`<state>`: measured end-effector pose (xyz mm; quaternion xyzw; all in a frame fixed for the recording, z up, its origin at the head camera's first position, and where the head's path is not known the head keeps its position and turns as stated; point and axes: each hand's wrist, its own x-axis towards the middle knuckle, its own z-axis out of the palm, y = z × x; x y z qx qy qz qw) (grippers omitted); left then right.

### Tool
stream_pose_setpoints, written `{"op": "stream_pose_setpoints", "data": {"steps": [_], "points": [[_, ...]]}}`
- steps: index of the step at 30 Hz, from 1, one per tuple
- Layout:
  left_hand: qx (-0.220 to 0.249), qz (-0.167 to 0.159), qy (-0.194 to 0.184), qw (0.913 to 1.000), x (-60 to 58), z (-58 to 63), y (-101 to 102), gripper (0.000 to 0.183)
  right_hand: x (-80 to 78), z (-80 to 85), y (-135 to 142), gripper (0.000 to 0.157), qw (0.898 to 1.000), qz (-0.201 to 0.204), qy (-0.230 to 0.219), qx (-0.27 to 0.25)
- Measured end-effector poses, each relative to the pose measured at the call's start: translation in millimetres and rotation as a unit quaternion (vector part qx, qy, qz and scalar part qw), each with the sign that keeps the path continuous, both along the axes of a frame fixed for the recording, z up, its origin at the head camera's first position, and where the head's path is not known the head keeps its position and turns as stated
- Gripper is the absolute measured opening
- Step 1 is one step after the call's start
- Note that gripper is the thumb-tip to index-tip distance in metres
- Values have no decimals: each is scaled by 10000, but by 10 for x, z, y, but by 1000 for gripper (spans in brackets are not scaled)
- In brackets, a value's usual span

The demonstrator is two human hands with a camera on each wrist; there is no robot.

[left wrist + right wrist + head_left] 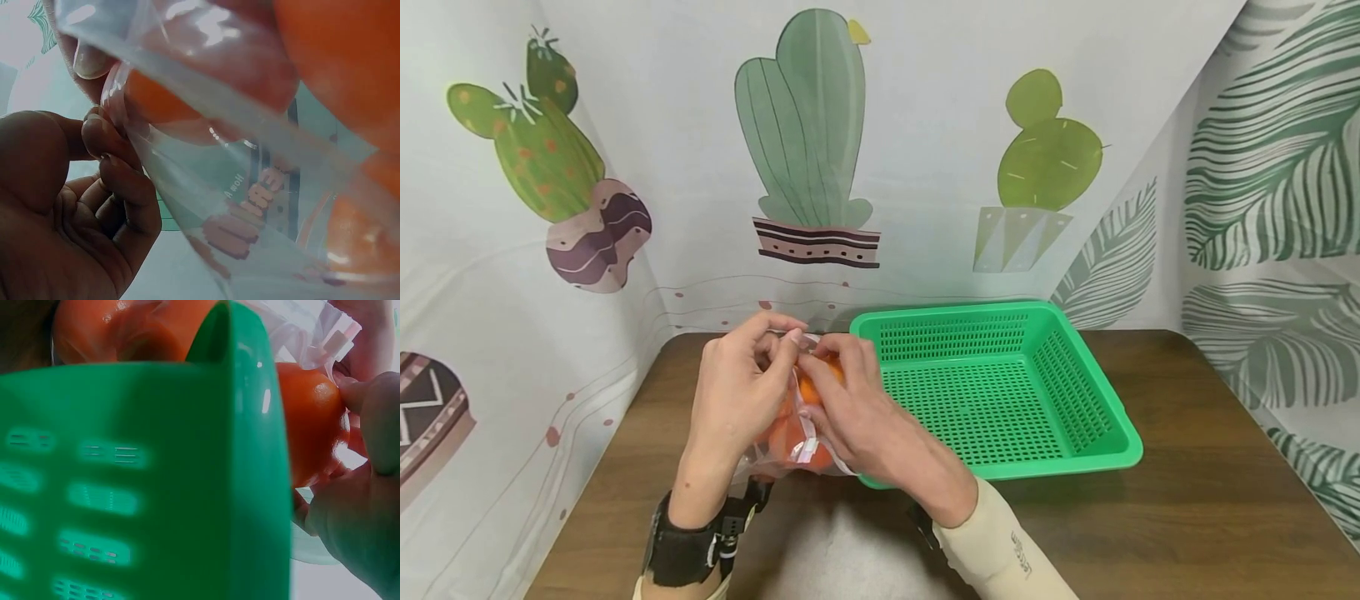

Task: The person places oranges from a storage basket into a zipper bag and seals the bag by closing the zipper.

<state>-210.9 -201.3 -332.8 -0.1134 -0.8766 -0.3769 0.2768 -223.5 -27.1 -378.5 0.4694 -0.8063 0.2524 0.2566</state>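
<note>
A clear plastic zip bag (pixel 771 462) with a white slider holds several smooth, round orange-red fruits (pixel 87 331) and stands at the basket's left side. My left hand (pixel 739 392) pinches the bag's upper edge between thumb and fingers; in the left wrist view its fingertips (pixel 115 140) are right at the plastic. My right hand (pixel 865 412) grips one round orange-red fruit (pixel 312 425) at the bag's mouth, with fingers and thumb around its side. Printed lettering (pixel 259 197) shows through the bag. Part of the bag's mouth is hidden behind both hands.
A green perforated plastic basket (pixel 1093 458), with nothing in it, stands right of the bag on the brown wooden table (pixel 1202 500). Its rim passes close under my right forearm. Behind the table hangs a white cloth (pixel 925 167) printed with cacti and leaves.
</note>
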Motion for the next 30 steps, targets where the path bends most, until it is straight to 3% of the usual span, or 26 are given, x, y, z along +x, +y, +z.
{"op": "stream_pose_setpoints", "data": {"steps": [17, 30], "points": [[51, 73, -193, 9998, 18, 16, 2, 15, -7, 16, 19, 51, 9999, -162, -53, 12], [-48, 38, 35, 10000, 1, 8, -16, 13, -20, 39, 60, 47, 9998, -174, -114, 54]]}}
